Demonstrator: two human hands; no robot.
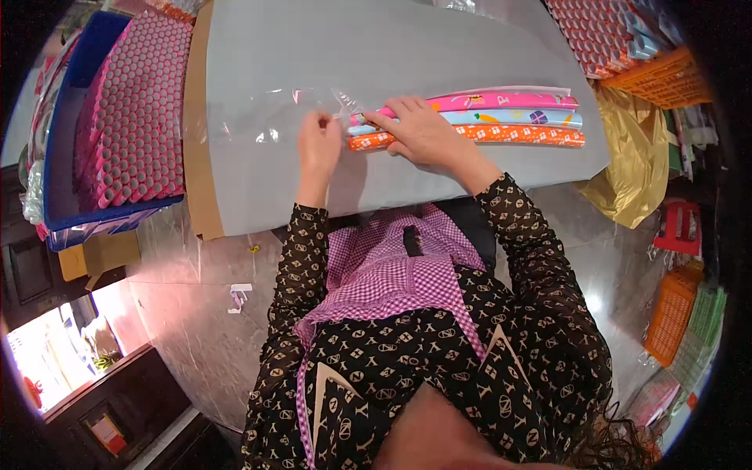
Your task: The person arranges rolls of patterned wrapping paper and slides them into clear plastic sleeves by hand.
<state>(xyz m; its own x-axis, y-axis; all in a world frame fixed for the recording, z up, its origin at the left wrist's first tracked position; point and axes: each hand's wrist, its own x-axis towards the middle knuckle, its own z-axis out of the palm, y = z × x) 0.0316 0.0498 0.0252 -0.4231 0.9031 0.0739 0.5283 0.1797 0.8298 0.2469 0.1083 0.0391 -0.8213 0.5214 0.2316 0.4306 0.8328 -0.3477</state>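
Hands, two: left hand pinches clear plastic; right hand cups three patterned rolls.

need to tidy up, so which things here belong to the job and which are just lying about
Likely the job:
- pink roll
- blue roll
- orange roll
- clear plastic
- grey tabletop

Seemingly just lying about:
- gold bag
- white scrap
- yellow scrap

It looks like a small packing workshop: under the fingers lie printed rolls and clear film on a broad grey table. Left of the fingers, a blue crate brims with matching tubes; far right, more tubes rise beside an orange basket.
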